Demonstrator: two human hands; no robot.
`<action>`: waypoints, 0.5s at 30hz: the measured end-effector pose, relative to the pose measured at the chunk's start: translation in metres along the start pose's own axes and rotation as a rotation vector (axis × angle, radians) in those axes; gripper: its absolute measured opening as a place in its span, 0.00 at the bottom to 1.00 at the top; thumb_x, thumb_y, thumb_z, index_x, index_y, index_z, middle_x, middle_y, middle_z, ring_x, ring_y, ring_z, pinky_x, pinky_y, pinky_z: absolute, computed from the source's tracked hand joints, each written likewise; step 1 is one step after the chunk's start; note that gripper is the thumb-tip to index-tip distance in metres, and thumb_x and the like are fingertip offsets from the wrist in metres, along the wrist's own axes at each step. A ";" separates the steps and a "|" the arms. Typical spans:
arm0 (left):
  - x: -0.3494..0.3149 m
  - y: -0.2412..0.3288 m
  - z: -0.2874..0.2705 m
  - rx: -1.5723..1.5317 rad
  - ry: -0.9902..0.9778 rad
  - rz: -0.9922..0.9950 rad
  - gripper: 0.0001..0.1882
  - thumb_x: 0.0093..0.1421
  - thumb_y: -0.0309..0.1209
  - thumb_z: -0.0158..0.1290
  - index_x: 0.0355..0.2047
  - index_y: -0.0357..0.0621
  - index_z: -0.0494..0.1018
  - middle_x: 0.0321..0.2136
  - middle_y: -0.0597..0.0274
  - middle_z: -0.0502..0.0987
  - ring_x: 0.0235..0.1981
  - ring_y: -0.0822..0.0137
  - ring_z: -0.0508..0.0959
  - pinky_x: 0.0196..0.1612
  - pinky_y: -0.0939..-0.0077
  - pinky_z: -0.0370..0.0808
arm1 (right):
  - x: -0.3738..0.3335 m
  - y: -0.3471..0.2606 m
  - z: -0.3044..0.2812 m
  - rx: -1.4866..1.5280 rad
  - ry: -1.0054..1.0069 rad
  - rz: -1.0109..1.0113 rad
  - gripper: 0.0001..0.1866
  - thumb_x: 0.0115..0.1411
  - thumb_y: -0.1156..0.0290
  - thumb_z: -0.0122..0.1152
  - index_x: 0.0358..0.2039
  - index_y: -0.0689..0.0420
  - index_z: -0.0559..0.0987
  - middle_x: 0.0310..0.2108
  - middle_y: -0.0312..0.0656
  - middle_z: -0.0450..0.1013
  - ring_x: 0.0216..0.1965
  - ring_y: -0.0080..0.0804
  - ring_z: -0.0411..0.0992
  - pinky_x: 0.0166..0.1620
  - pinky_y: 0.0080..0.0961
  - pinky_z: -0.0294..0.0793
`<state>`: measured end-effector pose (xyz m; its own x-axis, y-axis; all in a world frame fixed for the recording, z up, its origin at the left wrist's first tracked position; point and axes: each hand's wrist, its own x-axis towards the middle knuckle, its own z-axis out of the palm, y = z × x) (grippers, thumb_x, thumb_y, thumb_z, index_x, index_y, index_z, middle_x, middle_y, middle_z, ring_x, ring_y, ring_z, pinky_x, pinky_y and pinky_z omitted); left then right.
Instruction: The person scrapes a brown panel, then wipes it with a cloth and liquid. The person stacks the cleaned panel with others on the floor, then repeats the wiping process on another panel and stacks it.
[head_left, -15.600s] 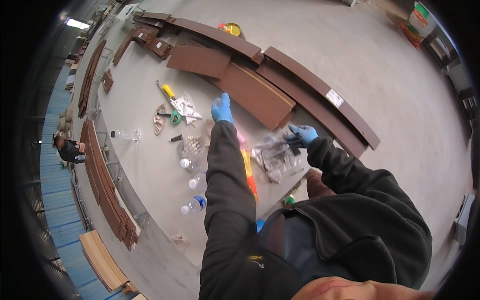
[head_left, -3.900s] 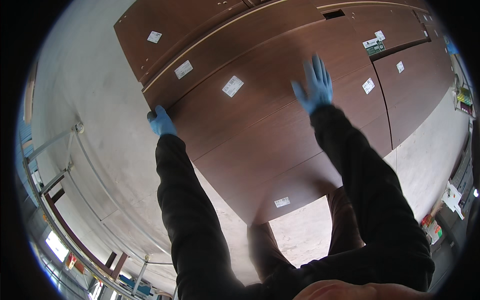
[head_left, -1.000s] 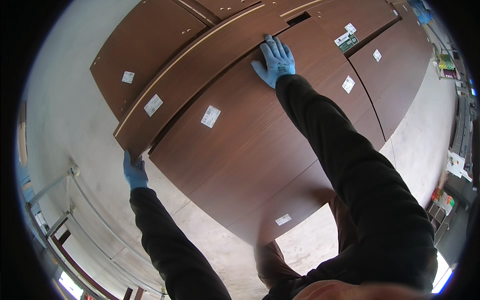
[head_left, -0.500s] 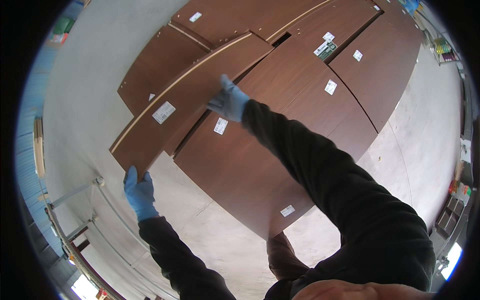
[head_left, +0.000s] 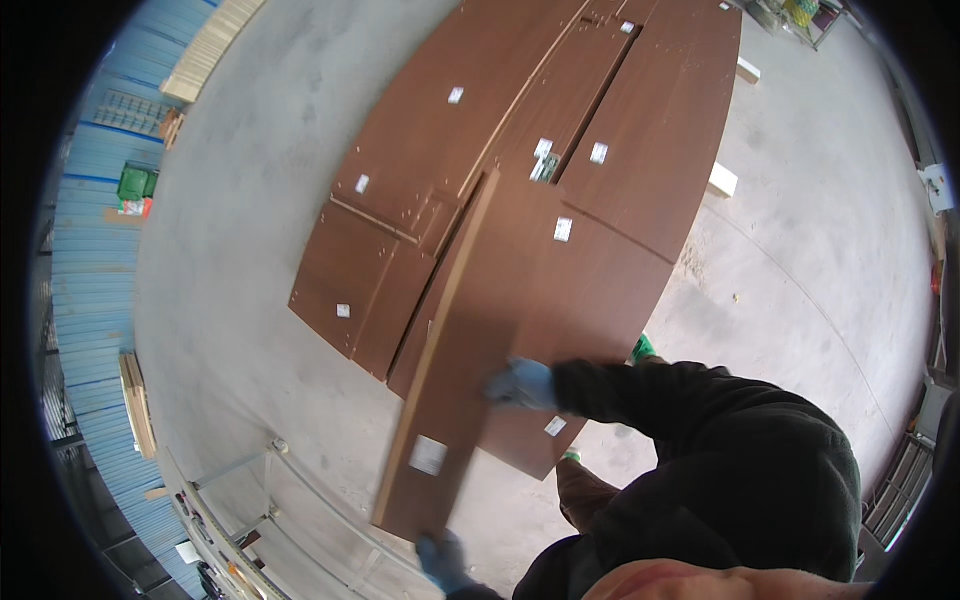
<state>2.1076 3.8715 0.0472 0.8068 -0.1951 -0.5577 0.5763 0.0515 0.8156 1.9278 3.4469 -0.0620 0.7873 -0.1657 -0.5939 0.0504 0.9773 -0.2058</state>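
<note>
A long brown wooden board (head_left: 462, 385) with a pale front edge and a white label slants over a low layer of brown panels (head_left: 590, 300). My left hand (head_left: 443, 562), in a blue glove, grips the board's near end at its corner. Halfway along the board's right long edge, my right hand (head_left: 522, 384), also gloved in blue, holds on with its fingers; it is smeared by motion. The board's near end juts past the panels, raised over the floor. Its far end lies over the panels; whether it touches them I cannot tell.
A metal tube frame (head_left: 325, 503) stands at the lower left. Pale timber strips (head_left: 138, 405) and a green bin (head_left: 137, 182) line the blue wall. White blocks (head_left: 722, 180) show beside the panels' right edge. Grey concrete floor (head_left: 790, 330) surrounds everything.
The board has swung to a steeper slant, its near end coming toward me and to the right. Both hands have moved with it. The whole view has shifted, too.
</note>
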 end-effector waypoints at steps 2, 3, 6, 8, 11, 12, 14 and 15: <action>-0.059 -0.047 0.009 0.997 -0.113 0.358 0.09 0.66 0.32 0.57 0.39 0.39 0.76 0.37 0.52 0.77 0.40 0.54 0.78 0.44 0.57 0.76 | -0.065 0.007 -0.049 -0.077 0.063 0.114 0.11 0.69 0.77 0.58 0.51 0.62 0.79 0.50 0.47 0.79 0.53 0.42 0.78 0.58 0.42 0.80; -0.085 -0.063 0.014 1.220 -0.249 0.600 0.08 0.64 0.33 0.57 0.36 0.41 0.76 0.32 0.52 0.78 0.36 0.53 0.78 0.40 0.56 0.76 | -0.098 0.009 -0.081 0.031 0.059 0.161 0.11 0.69 0.78 0.57 0.51 0.62 0.79 0.50 0.47 0.79 0.54 0.41 0.78 0.59 0.41 0.80; -0.137 -0.093 0.052 1.268 -0.514 0.439 0.08 0.63 0.35 0.57 0.30 0.45 0.77 0.24 0.54 0.78 0.28 0.52 0.80 0.31 0.54 0.76 | -0.201 0.012 -0.179 -0.721 -0.111 -0.228 0.10 0.68 0.77 0.59 0.49 0.60 0.81 0.50 0.45 0.80 0.53 0.40 0.78 0.56 0.38 0.80; -0.161 -0.107 0.092 1.262 -0.616 0.089 0.08 0.64 0.35 0.57 0.32 0.44 0.77 0.25 0.55 0.78 0.30 0.53 0.80 0.32 0.55 0.75 | -0.268 0.007 -0.238 -1.313 -0.113 -0.526 0.08 0.66 0.72 0.67 0.44 0.56 0.84 0.44 0.44 0.81 0.46 0.39 0.80 0.47 0.29 0.81; -0.207 -0.142 0.154 1.437 -0.759 0.410 0.09 0.64 0.36 0.58 0.34 0.42 0.78 0.29 0.54 0.80 0.33 0.52 0.81 0.35 0.56 0.75 | -0.352 0.006 -0.295 0.000 0.093 -0.079 0.13 0.66 0.78 0.56 0.50 0.60 0.80 0.47 0.44 0.79 0.53 0.40 0.77 0.60 0.41 0.78; -0.221 -0.151 0.165 1.157 -0.730 0.178 0.10 0.66 0.35 0.57 0.35 0.40 0.77 0.29 0.57 0.81 0.32 0.56 0.80 0.35 0.60 0.75 | -0.384 0.005 -0.308 -0.052 0.094 -0.104 0.13 0.66 0.78 0.57 0.50 0.59 0.80 0.47 0.43 0.79 0.52 0.39 0.77 0.59 0.40 0.78; -0.241 -0.167 0.175 0.959 -0.742 0.063 0.08 0.65 0.33 0.57 0.34 0.40 0.77 0.30 0.55 0.81 0.33 0.55 0.80 0.35 0.59 0.75 | -0.430 0.009 -0.319 -0.131 0.092 -0.224 0.12 0.65 0.77 0.59 0.48 0.58 0.81 0.45 0.40 0.79 0.49 0.35 0.77 0.54 0.36 0.78; -0.249 -0.175 0.173 1.086 -0.796 0.191 0.06 0.61 0.32 0.58 0.33 0.42 0.79 0.31 0.51 0.80 0.34 0.50 0.80 0.36 0.54 0.75 | -0.448 0.017 -0.316 -0.154 0.087 -0.315 0.11 0.65 0.77 0.62 0.47 0.57 0.82 0.44 0.38 0.80 0.47 0.30 0.77 0.50 0.33 0.78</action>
<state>1.7836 3.7420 0.0700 0.3558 -0.7987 -0.4853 -0.2258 -0.5774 0.7846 1.3815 3.4958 -0.0456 0.6919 -0.4731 -0.5454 0.1839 0.8460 -0.5005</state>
